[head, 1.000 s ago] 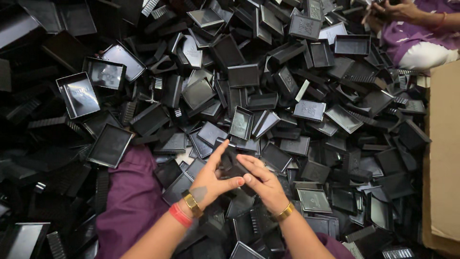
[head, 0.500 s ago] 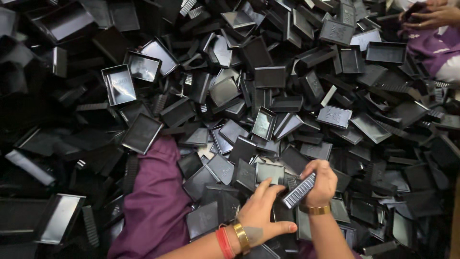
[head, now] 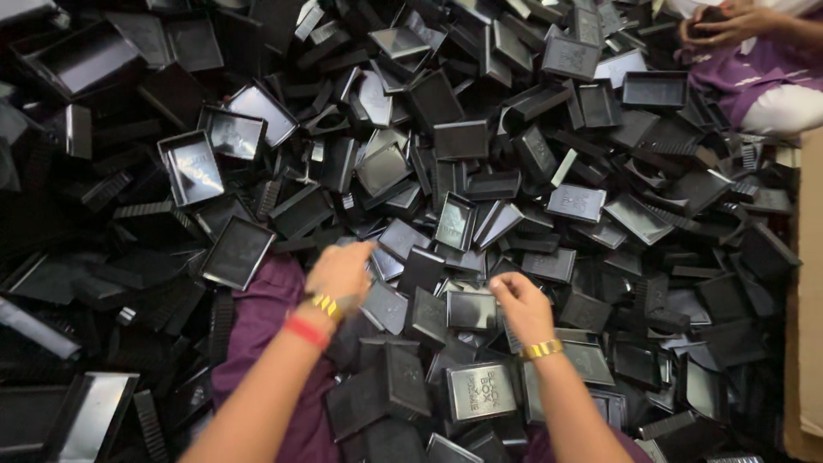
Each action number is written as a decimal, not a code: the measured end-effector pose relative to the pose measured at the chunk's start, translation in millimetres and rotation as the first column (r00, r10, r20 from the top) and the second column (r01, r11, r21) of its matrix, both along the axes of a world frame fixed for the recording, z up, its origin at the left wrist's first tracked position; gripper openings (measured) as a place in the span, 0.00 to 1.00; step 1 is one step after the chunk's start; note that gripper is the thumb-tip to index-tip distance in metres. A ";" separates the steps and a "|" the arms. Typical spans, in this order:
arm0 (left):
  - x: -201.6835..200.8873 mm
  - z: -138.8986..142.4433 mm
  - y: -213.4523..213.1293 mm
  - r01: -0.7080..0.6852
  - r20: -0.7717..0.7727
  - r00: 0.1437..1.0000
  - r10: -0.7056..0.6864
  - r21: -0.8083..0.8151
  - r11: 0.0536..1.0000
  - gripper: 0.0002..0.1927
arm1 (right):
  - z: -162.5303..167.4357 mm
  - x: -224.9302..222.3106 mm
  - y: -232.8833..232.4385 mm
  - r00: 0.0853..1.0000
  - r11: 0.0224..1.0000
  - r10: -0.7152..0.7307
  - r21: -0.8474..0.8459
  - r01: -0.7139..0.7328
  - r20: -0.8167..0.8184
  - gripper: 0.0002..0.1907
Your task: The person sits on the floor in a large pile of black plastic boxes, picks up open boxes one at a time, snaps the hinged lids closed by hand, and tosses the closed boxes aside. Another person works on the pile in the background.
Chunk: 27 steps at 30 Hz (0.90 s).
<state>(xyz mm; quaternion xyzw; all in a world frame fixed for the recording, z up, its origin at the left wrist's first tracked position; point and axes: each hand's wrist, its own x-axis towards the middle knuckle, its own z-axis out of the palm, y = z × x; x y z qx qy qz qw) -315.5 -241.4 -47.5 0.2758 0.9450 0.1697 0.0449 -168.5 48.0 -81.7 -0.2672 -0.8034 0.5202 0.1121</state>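
Note:
A deep heap of black plastic trays and lids (head: pixel 463 137) covers the whole floor in front of me. My left hand (head: pixel 341 273), with a gold and a red bangle on the wrist, is blurred and reaches down onto the trays near a small square lid (head: pixel 386 306); what its fingers grip is hidden. My right hand (head: pixel 521 304), wearing a gold bangle, has its fingers curled beside a shallow black tray (head: pixel 471 310), and nothing shows in it. A black lid with raised lettering (head: pixel 482 390) lies between my forearms.
Purple cloth (head: pixel 261 334) over my lap shows under the pile at lower left. Another person in purple and white clothing (head: pixel 759 73) sits at the top right, hands (head: pixel 720 21) on a black piece. A brown cardboard box wall (head: pixel 810 283) runs along the right edge.
My right hand no longer shows the ridged black strip it held half a second ago. My left hand has swung up and forward into the pile. The view has shifted slightly.

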 end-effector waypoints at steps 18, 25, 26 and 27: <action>9.7 20.0 -13.7 0.342 0.206 0.915 -0.348 0.062 0.938 0.31 | 22.0 -36.2 12.6 0.950 0.961 0.036 0.271 0.052 -0.310 0.15; -29.4 9.9 -27.1 -0.100 -0.145 0.980 0.138 0.242 0.965 0.11 | 0.6 34.1 98.7 0.986 0.968 -0.153 -0.209 0.136 -0.071 0.17; -38.2 4.4 -21.3 -0.105 -0.146 0.981 0.128 0.159 0.982 0.10 | -3.5 37.2 97.4 0.996 0.996 -0.087 0.019 0.087 -0.020 0.17; -45.9 2.8 -16.7 -0.112 -0.148 0.981 0.123 0.078 0.991 0.10 | -3.4 40.7 94.2 0.998 0.969 -0.032 0.245 0.019 0.046 0.17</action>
